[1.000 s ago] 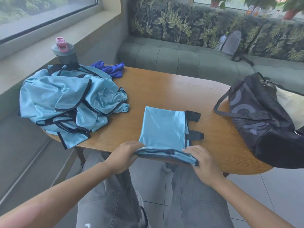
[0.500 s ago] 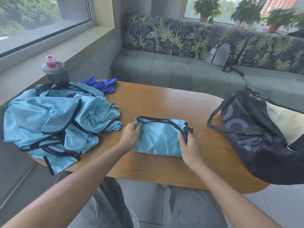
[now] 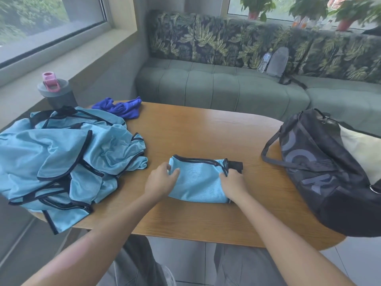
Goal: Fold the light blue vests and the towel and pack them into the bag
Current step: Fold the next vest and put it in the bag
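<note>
Now the vest [image 3: 198, 182] between the hands is a short, thick packet on the table [image 3: 206, 137]; a second ago it lay as a long panel with its near edge lifted off the table lip, and half a second ago that edge had already been brought over to the far side. So the last fold of this piece looks finished, and I judge it ready to go into the bag, while the rest of the job is barely begun.

Nearest, the left hand [image 3: 159, 180] grips the packet's left end, thumb on top and fingers curled round the edge. The right hand [image 3: 233, 182] does the same at the right end, its fingers bent over the dark-trimmed corner, pinching the layers together. Just past its fingertips the black straps [image 3: 237, 166] of the vest stick out from the fold.

Well to the left of the left hand, a heap of unfolded vests [image 3: 61, 157] sprawls over the table's edge. Well to the right of the right hand sits the bag [image 3: 321, 172], its top open and something pale showing inside. Farther out, beyond the heap, lies the crumpled dark blue towel [image 3: 121, 107], untouched, and left of it stands a grey bottle [image 3: 56, 92] with a pink lid. A green sofa [image 3: 226, 89] runs behind the table.
</note>
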Available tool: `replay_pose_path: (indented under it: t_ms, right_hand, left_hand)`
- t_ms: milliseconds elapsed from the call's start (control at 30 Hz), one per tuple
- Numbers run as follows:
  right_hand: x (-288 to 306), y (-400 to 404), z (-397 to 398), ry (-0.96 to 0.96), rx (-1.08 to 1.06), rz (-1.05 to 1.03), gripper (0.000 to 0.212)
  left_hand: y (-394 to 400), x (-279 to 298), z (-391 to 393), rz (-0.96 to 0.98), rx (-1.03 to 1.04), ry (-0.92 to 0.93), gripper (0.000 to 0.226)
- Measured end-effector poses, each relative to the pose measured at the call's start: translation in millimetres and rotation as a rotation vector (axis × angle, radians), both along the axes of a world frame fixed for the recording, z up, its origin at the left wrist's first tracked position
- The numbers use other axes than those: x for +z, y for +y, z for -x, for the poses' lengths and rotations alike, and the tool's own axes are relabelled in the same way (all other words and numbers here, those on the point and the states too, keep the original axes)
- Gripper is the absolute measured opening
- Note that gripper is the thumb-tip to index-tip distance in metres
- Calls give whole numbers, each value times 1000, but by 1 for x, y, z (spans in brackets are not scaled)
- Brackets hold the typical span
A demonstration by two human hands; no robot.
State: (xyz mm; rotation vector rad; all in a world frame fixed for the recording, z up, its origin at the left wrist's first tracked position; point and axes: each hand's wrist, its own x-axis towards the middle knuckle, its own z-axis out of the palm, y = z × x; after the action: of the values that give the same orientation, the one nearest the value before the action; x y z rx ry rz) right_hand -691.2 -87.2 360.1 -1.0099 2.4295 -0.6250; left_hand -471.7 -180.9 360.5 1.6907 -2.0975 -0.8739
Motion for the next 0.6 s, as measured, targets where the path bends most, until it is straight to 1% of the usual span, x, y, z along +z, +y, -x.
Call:
replay_pose_path:
  t_ms: [67, 167, 233, 333, 400, 500, 567, 600]
  right_hand:
    - [0, 0, 1, 5, 9, -7, 29]
    - [-1, 1, 1, 25, 44, -1, 31]
    - [-1, 3, -1, 61, 70, -4, 32]
    - [0, 6, -6, 96, 81, 7, 32]
    - [2, 6, -6, 68, 81, 19, 32]
    - [15, 14, -1, -25, 70, 46, 27]
    - [29, 28, 0, 17, 103, 75, 26]
    - [35, 38, 0, 93, 145, 94, 27]
  left_hand:
    - [10, -1, -4, 40, -30, -24, 26]
    - [21, -5, -8, 162, -28, -106, 21]
    - [27, -7, -11, 243, -27, -201, 22]
    - [35, -11, -15, 294, -18, -297, 24]
    - [39, -12, -17, 317, -1, -307, 22]
    - [45, -13, -19, 316, 32, -272, 19]
    - [48, -14, -23, 339, 31, -228, 20]
    - [48, -15, -26, 397, -1, -211, 22]
